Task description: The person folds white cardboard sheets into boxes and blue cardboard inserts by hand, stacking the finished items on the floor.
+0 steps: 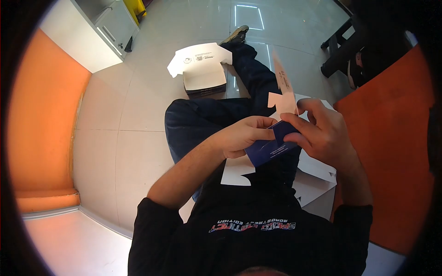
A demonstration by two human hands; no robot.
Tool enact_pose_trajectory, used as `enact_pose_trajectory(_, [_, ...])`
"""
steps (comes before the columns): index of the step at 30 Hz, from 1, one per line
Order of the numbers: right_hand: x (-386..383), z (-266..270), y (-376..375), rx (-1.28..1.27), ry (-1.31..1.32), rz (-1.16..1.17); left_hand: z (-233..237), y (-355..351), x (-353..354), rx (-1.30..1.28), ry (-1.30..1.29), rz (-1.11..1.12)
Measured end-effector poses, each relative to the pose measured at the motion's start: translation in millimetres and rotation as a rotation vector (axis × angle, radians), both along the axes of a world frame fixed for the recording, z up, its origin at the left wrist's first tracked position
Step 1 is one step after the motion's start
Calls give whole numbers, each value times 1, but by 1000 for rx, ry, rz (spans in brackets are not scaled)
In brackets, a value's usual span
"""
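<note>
A partly folded cardboard box, blue outside and white inside, is held above my lap; its blue panel point(271, 151) carries small white print. My left hand point(251, 135) grips its left side, with the fingers tucked at the inner edge. My right hand point(322, 133) pinches the blue side wall and a fold at the right. From the box a pale flap with print rises, and a white flap hangs below at the left. Beyond my bent leg, a stack of similar boxes point(205, 76) rests on the floor, the top one open with its white lid spread.
White flat cardboard sheets point(315, 177) lie to the right of my lap. An orange panel point(382, 152) stands at the right, another orange surface point(41, 119) at the left. A white cabinet point(103, 32) is at upper left, and dark furniture legs point(338, 57) at upper right.
</note>
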State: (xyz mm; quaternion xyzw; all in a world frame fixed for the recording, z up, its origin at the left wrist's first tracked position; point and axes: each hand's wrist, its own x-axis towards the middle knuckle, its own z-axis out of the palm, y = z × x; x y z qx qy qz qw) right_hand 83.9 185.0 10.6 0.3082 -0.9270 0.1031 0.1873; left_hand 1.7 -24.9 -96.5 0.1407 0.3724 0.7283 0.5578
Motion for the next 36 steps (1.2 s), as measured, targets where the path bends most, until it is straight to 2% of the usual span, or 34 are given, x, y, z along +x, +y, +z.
enact_pose_trajectory(1, [1,1,1,20,27,0,3,0,0,5,0,-8])
enact_pose_trajectory(3, [-1,2,8,15,46,-102,9,-2,-2,69,-186,-45])
enact_pose_trajectory(6, [-4,-4,19,4,115,-261,7,-2,-4,42,-54,-14])
enact_pose_trajectory(10, [-2,-1,18,1,15,-203,13,0,0,24,3,11])
enact_pose_trajectory(12, [-4,-2,18,22,-43,-86,9,2,2,29,20,9])
enact_pose_trajectory(18, [-10,-5,22,99,-27,37,11,3,6,-11,98,28])
enact_pose_trajectory(23, [-10,-3,20,96,-214,46,3,2,5,-45,153,23])
enact_pose_trajectory(30, [-16,-3,18,97,-383,74,-4,6,7,28,77,163])
enact_pose_trajectory(34, [-5,-1,12,84,-418,75,-1,4,16,24,45,232])
enact_pose_trajectory(36, [0,-1,8,61,-301,78,6,0,14,21,86,226])
